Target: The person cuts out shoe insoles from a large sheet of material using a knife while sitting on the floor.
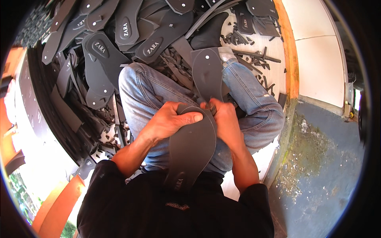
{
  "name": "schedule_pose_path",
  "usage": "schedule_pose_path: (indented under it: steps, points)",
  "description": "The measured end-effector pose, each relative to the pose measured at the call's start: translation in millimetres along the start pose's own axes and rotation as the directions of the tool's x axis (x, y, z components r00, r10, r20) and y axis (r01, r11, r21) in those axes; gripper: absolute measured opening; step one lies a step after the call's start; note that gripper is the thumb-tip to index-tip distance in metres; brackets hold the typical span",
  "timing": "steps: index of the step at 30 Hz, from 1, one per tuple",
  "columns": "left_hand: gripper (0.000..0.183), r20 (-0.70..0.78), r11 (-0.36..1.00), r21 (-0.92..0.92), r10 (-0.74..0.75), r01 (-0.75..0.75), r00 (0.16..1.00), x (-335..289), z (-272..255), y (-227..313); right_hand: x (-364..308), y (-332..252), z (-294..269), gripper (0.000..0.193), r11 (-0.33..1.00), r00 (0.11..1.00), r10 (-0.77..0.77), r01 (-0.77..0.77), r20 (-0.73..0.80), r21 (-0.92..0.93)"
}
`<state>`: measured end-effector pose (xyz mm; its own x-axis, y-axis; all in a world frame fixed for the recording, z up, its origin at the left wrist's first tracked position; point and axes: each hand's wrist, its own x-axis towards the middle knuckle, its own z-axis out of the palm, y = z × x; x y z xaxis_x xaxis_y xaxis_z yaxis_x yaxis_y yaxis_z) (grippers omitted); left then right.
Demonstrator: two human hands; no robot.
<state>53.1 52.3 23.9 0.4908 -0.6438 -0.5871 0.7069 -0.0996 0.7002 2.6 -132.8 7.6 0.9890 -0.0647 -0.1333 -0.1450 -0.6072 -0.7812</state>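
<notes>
My left hand (pixel 171 121) grips a dark grey foam sandal sole (pixel 191 144), thumb flat on its upper face and fingers beneath. The sole points toward my chest, its lettered end against my black shirt. At its far edge, my right hand (pixel 225 119) is closed with the knuckles up; a small dark thing shows at its fingers, too hidden to name. Just beyond both hands another sole (pixel 207 73) with a white dot lies across my lower legs, its near end by my right fingers. My crossed legs in blue jeans (pixel 254 115) are under the work.
Several finished-looking soles (pixel 101 49) lie heaped ahead and to the left. Dark foam offcuts (pixel 256 59) litter the pale floor around my legs. A stack of dark sheets (pixel 53 105) curves along the left. An orange wooden edge (pixel 291 51) and a grey-blue floor (pixel 325 158) are at right.
</notes>
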Motion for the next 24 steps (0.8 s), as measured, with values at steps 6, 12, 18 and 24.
schedule_pose_path:
  steps: [6, 12, 18, 24]
  points:
    - [0.048, 0.02, 0.998, -0.065, -0.021, 0.022, 1.0, 1, 6, -16, 10, 10, -23, 0.032, 0.694, 0.855, 0.312, -0.503, 0.416, 0.515]
    - [0.052, 0.066, 0.998, 0.06, 0.024, -0.028, 0.998, 26, 9, -17, 13, 20, -43, 0.031, 0.733, 0.896, 0.279, -0.432, 0.346, 0.526]
    - [0.026, -0.007, 0.987, -0.062, 0.149, -0.149, 0.989, 63, -12, -53, 12, 16, -72, 0.027, 0.442, 0.857, 0.509, -0.181, -0.079, 0.878]
    - [0.017, -0.233, 0.819, -0.5, 0.183, -0.28, 0.955, 54, 62, -34, -26, -13, -17, 0.026, 0.576, 0.891, 0.444, -0.203, -0.094, 0.791]
